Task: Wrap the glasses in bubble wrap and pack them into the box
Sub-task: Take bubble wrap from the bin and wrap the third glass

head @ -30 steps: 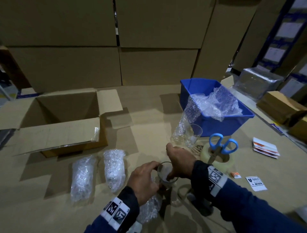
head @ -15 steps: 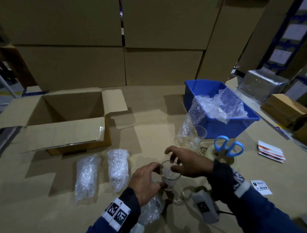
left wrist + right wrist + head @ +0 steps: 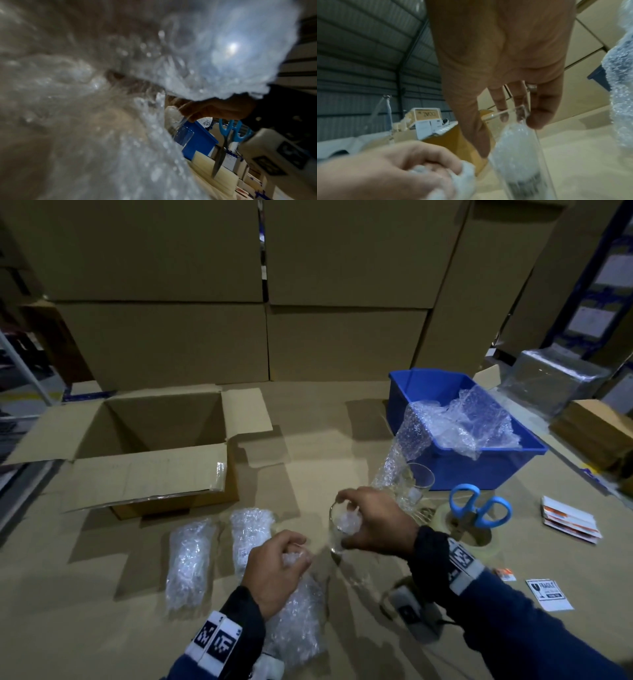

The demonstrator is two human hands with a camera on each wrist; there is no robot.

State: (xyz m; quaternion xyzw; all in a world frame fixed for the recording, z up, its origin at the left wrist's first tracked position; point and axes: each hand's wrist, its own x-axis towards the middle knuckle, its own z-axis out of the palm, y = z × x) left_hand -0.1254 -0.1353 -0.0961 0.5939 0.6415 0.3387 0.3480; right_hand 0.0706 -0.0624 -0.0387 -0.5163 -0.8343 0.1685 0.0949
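Head view, nearest you at six o'clock: your left hand (image 3: 274, 570) clutches a bunched sheet of bubble wrap (image 3: 294, 635) that trails down to the table. Just beyond, toward one o'clock, your right hand (image 3: 373, 522) grips an upright glass (image 3: 337, 529) by its rim, a wad of wrap stuffed inside. With only a rim pinch, it could slip or tip as you start rolling. Two wrapped glasses (image 3: 219, 556) lie at ten o'clock; the open box (image 3: 150, 470) waits farther off at eleven.
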